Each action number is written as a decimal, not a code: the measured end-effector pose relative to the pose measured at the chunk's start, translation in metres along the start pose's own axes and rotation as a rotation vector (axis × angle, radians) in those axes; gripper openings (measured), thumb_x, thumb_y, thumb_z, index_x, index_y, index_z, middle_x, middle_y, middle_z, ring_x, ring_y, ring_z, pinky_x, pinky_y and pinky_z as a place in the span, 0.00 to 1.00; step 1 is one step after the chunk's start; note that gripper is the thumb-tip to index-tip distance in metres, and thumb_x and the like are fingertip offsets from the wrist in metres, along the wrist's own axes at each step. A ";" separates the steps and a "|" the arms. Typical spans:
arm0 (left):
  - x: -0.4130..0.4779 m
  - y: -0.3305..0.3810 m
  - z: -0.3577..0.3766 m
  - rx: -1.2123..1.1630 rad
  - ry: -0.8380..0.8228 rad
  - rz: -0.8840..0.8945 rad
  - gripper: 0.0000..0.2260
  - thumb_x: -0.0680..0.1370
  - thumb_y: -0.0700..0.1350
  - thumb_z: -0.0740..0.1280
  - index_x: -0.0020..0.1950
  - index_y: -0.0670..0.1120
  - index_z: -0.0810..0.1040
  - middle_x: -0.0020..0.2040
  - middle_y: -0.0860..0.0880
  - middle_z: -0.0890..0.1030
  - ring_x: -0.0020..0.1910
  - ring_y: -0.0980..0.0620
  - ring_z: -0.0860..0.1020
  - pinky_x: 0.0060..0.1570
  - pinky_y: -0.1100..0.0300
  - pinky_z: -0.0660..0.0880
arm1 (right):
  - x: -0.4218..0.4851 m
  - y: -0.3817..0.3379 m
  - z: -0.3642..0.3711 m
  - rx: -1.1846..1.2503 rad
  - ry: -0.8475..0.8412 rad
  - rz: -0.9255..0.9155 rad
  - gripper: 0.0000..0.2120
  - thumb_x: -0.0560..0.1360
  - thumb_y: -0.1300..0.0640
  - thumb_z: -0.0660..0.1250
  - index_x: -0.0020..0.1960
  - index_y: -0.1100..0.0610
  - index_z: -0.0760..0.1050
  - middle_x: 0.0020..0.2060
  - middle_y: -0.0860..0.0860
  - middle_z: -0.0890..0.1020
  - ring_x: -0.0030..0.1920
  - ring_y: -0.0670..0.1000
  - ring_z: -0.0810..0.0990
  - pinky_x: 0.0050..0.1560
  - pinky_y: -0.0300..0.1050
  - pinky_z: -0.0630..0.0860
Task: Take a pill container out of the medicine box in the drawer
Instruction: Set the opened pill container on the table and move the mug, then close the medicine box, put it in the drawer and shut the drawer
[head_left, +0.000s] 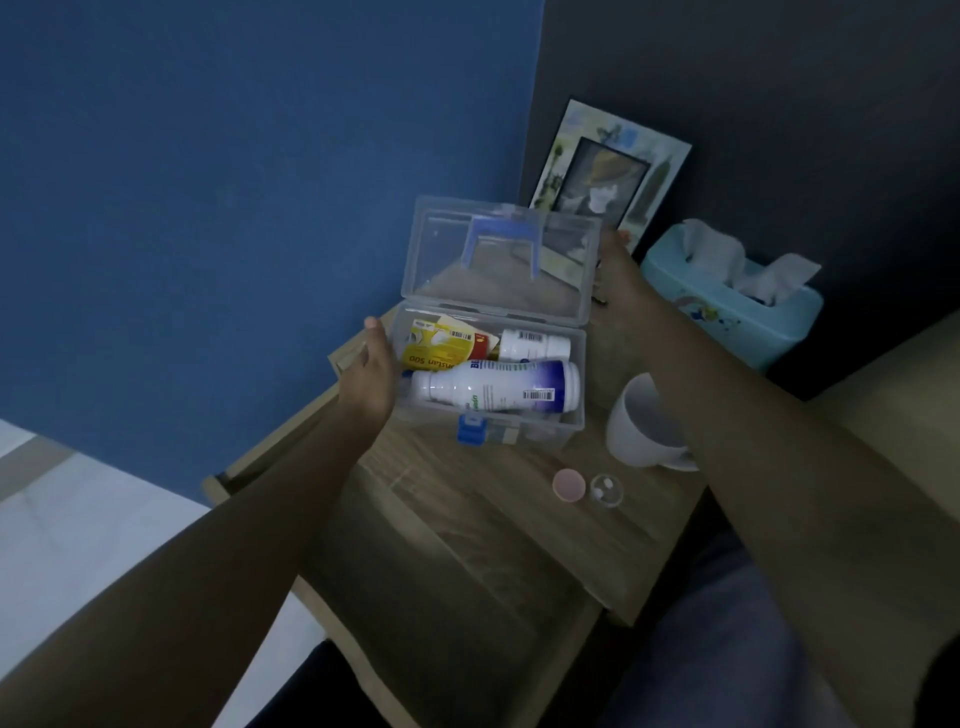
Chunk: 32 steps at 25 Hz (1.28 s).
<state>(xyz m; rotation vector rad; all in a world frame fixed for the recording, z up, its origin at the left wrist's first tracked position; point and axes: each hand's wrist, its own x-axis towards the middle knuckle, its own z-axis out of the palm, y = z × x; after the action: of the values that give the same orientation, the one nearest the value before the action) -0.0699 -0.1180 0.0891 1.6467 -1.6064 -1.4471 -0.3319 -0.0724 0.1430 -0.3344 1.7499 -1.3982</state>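
A clear plastic medicine box (569, 415) stands on the wooden nightstand top (467, 499), its lid (501, 260) raised upright. Inside lie a large white bottle with a blue band (498, 387), a smaller white bottle (532, 344) and a yellow packet (441, 345). My left hand (371, 371) grips the box's left end. My right hand (621, 270) holds the right edge of the raised lid. In front of the box sit a small clear pill container (606, 489) with white pills in it and its pink cap (569, 485) beside it.
A white mug (641, 423) stands right of the box, under my right forearm. A teal tissue box (732, 306) and a picture frame (608, 174) are at the back. An open drawer edge (270, 452) juts out at the left. Blue wall behind.
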 end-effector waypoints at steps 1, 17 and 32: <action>0.001 0.000 -0.001 -0.074 -0.027 -0.015 0.35 0.77 0.66 0.40 0.71 0.47 0.69 0.73 0.44 0.69 0.72 0.44 0.66 0.72 0.46 0.60 | -0.005 -0.007 -0.001 0.029 -0.017 -0.002 0.34 0.74 0.32 0.51 0.71 0.55 0.64 0.68 0.58 0.71 0.66 0.56 0.72 0.68 0.55 0.69; 0.007 0.002 -0.032 -0.478 -0.692 0.040 0.34 0.74 0.70 0.51 0.64 0.46 0.77 0.61 0.43 0.80 0.61 0.43 0.78 0.57 0.51 0.77 | -0.130 0.079 -0.042 -1.262 -0.145 -0.726 0.26 0.75 0.55 0.65 0.71 0.58 0.62 0.68 0.57 0.68 0.61 0.55 0.74 0.57 0.44 0.70; -0.009 0.003 -0.032 -0.056 -0.408 0.201 0.18 0.79 0.55 0.59 0.64 0.47 0.73 0.57 0.46 0.81 0.54 0.50 0.81 0.49 0.59 0.79 | -0.083 0.072 0.027 -1.462 -0.354 -0.841 0.27 0.80 0.44 0.46 0.76 0.52 0.47 0.77 0.50 0.49 0.77 0.50 0.45 0.75 0.51 0.45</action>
<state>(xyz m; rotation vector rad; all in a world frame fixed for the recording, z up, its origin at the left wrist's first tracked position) -0.0418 -0.1220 0.1071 1.1681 -1.8607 -1.7802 -0.2410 -0.0111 0.1150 -2.0979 2.0779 -0.1482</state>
